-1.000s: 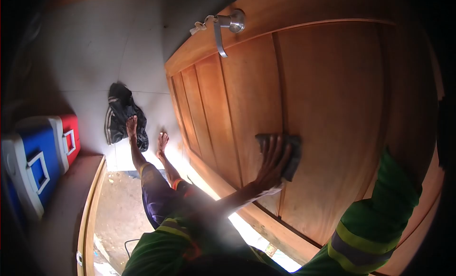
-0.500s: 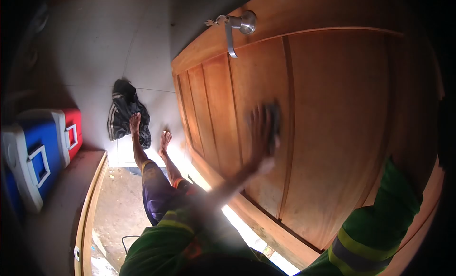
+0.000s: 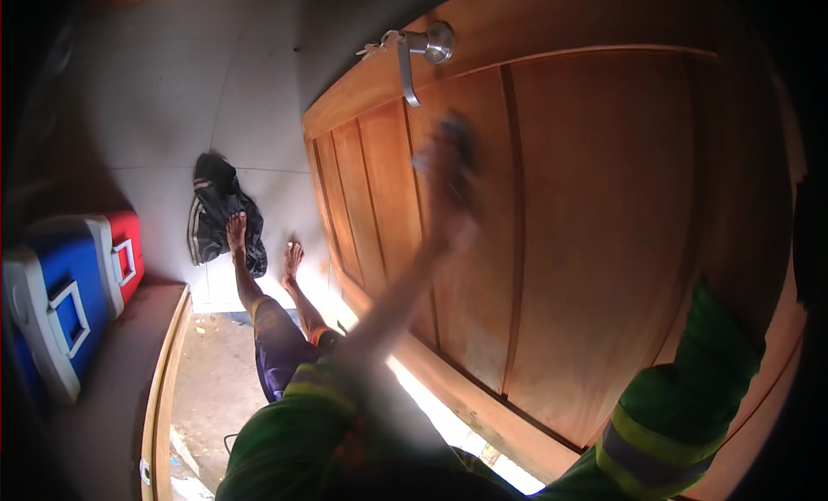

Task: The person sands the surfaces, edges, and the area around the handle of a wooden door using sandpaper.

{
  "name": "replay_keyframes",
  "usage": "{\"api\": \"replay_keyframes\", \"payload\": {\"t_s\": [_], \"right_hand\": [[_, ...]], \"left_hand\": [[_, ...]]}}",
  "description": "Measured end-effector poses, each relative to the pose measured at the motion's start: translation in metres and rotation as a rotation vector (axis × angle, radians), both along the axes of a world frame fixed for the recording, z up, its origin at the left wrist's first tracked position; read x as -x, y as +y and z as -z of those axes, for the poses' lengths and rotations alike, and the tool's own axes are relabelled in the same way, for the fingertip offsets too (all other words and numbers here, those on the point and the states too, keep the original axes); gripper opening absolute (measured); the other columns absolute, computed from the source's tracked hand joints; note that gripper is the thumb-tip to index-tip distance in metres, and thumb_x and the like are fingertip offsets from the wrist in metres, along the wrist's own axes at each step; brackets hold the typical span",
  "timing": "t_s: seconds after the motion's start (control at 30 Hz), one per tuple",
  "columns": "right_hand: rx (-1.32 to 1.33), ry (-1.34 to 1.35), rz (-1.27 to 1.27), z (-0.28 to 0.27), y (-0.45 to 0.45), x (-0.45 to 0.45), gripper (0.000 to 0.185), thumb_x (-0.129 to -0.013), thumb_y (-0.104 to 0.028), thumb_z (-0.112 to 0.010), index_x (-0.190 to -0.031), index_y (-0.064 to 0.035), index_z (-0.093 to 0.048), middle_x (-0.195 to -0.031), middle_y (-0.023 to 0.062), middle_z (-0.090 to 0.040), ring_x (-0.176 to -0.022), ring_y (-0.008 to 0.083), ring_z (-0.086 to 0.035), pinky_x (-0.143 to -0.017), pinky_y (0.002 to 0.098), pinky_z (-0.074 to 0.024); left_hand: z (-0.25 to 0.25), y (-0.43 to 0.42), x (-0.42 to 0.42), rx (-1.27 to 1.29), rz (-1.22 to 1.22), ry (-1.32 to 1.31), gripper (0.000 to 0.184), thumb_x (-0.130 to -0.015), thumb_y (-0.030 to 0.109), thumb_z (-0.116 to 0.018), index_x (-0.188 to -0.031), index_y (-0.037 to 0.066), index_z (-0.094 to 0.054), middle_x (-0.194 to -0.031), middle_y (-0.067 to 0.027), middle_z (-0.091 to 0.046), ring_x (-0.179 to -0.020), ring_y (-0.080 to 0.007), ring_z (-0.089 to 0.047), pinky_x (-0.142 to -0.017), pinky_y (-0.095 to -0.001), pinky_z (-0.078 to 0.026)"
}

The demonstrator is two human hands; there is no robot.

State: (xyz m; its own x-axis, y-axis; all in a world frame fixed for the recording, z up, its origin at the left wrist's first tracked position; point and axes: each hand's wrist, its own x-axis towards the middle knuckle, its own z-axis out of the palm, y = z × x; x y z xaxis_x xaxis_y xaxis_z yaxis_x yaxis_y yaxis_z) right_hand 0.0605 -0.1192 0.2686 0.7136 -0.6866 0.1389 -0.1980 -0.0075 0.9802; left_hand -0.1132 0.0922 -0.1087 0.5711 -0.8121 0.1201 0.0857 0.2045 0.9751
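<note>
My left hand (image 3: 448, 182), smeared by motion, presses a dark grey cloth-like pad (image 3: 461, 134) against the panelled wooden door (image 3: 604, 199). The pad shows past the fingers, below the metal lever handle (image 3: 412, 65); its exact kind is too blurred to make out. My right arm, in a green sleeve (image 3: 664, 415) with yellow and grey bands, reaches along the door's right side. The right hand itself is lost in the dark edge of the view.
Keys (image 3: 379, 44) hang at the door handle. My foot rests on a black garment (image 3: 216, 203) on the grey tiled floor (image 3: 155, 122). A blue cooler box (image 3: 65, 298) and a red one (image 3: 125, 255) stand at left, beside a wooden frame edge (image 3: 164, 389).
My left hand and the dark pad have moved up the picture and slightly left across the door, closer to the handle. The view has shifted a little. The right sleeve stays nearly in place.
</note>
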Motion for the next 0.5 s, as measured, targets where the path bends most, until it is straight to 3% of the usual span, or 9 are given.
{"api": "replay_keyframes", "payload": {"t_s": [0.1,0.17,0.23,0.33,0.4,0.5], "right_hand": [[0.005,0.009,-0.007,0.0,-0.001,-0.006,0.051,-0.105,-0.037,-0.036,-0.113,-0.0032,-0.074,-0.116,0.0187,-0.074,-0.11,0.036,-0.071,-0.098,0.0505,-0.0532],[0.007,0.001,-0.001,0.0,-0.001,-0.005,0.049,-0.104,-0.036,-0.038,-0.112,-0.0046,-0.075,-0.116,0.0175,-0.074,-0.11,0.0352,-0.071,-0.097,0.0502,-0.0536],[0.0,0.014,0.005,0.003,-0.002,-0.004,0.047,-0.103,-0.035,-0.04,-0.112,-0.006,-0.075,-0.116,0.0162,-0.074,-0.11,0.0345,-0.071,-0.096,0.0498,-0.054],[0.012,0.029,0.013,0.0,0.002,-0.004,0.043,-0.102,-0.033,-0.042,-0.111,-0.0082,-0.076,-0.115,0.0144,-0.075,-0.109,0.0333,-0.071,-0.095,0.0493,-0.0547],[0.004,0.03,0.021,0.004,0.001,-0.003,0.041,-0.101,-0.032,-0.044,-0.11,-0.0096,-0.077,-0.115,0.0132,-0.075,-0.109,0.0326,-0.072,-0.094,0.0489,-0.0551],[0.005,0.03,0.031,0.002,0.0,-0.005,0.038,-0.1,-0.03,-0.046,-0.109,-0.0117,-0.078,-0.115,0.0113,-0.076,-0.109,0.0314,-0.072,-0.093,0.0483,-0.0557]], "left_hand": [[0.059,0.0,-0.005,-0.132,-0.069,0.08,0.062,-0.107,0.028,-0.043,-0.162,0.005,-0.027,-0.169,-0.0238,-0.019,-0.157,-0.0384,-0.017,-0.127,-0.0478,-0.017],[0.035,0.062,0.042,-0.113,0.014,-0.014,0.063,-0.107,0.03,-0.043,-0.162,0.005,-0.026,-0.169,-0.0236,-0.018,-0.157,-0.0385,-0.016,-0.127,-0.0479,-0.017],[-0.021,0.095,0.063,0.052,0.138,-0.167,0.063,-0.107,0.031,-0.043,-0.163,0.006,-0.026,-0.169,-0.0235,-0.017,-0.157,-0.0386,-0.016,-0.127,-0.048,-0.016],[-0.048,0.032,0.01,0.149,0.135,-0.324,0.065,-0.107,0.032,-0.044,-0.163,0.007,-0.025,-0.17,-0.0232,-0.016,-0.158,-0.0388,-0.015,-0.128,-0.0482,-0.015],[-0.033,-0.019,-0.03,0.117,0.047,-0.219,0.065,-0.106,0.034,-0.044,-0.163,0.007,-0.025,-0.17,-0.0231,-0.015,-0.158,-0.0389,-0.014,-0.128,-0.0483,-0.015],[0.012,-0.02,-0.025,0.012,-0.045,0.013,0.065,-0.102,0.013,-0.047,-0.163,0.007,-0.024,-0.17,-0.0237,-0.015,-0.158,-0.0397,-0.013,-0.128,-0.0474,-0.015]]}}
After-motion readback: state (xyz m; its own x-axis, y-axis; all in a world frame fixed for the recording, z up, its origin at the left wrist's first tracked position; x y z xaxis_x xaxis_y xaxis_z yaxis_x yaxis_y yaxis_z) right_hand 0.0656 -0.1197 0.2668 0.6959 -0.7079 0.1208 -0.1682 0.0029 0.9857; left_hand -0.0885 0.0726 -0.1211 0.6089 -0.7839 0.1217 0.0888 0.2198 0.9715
